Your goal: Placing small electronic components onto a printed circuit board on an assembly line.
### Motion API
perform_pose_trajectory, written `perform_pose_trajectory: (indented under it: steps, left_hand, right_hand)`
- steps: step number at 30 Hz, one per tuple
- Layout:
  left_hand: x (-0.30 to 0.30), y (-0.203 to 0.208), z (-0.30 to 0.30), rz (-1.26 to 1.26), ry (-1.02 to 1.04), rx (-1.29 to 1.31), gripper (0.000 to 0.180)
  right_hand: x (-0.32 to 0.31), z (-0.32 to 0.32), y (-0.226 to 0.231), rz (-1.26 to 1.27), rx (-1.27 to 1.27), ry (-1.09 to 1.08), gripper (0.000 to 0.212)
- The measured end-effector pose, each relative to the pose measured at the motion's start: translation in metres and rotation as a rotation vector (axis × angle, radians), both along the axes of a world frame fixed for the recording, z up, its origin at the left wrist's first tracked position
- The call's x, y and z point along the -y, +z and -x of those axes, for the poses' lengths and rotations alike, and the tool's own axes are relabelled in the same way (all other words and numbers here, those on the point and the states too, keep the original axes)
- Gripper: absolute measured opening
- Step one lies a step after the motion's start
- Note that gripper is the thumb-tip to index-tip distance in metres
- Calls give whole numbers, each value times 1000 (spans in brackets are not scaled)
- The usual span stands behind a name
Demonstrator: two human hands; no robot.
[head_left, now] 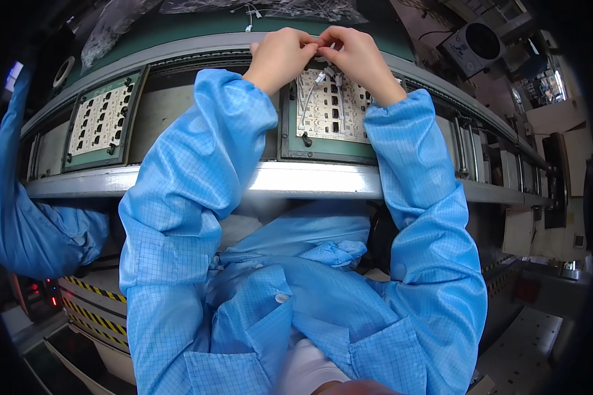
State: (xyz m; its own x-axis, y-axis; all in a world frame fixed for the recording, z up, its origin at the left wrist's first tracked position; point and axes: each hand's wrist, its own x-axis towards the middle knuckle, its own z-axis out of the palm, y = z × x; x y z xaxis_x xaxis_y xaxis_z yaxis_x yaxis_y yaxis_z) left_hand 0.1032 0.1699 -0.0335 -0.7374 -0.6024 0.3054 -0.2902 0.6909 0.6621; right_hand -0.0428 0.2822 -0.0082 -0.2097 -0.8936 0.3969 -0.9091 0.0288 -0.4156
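Both my hands meet above the far edge of a panel of white circuit boards (321,105), which lies in a dark-edged green carrier frame (329,147). My left hand (280,59) is closed in a pinch, and what its fingertips hold is hidden. My right hand (359,58) pinches at the same spot, its thumb and index finger closed on a thin white cable (333,51). More white cables with small plug ends (320,78) lie across the panel just below my fingers.
Left on the conveyor rail (316,179) sits a second framed board panel (101,122). Clear plastic bags (115,29) and a loose white cable (249,27) lie on the green surface beyond. A co-worker's blue sleeve (33,224) is at the far left. A boxy device (473,47) stands back right.
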Motion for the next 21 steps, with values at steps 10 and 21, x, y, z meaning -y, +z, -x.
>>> perform_pose_trajectory:
  steps: [10,21]
  left_hand:
    - [18,-8,-6,-62,9,3,32]
    - [10,3,-12,-1,-83,67,30]
  right_hand:
    - [5,6,-14,101,66,99,18]
    - [-3,8,0,-176,681,33,12]
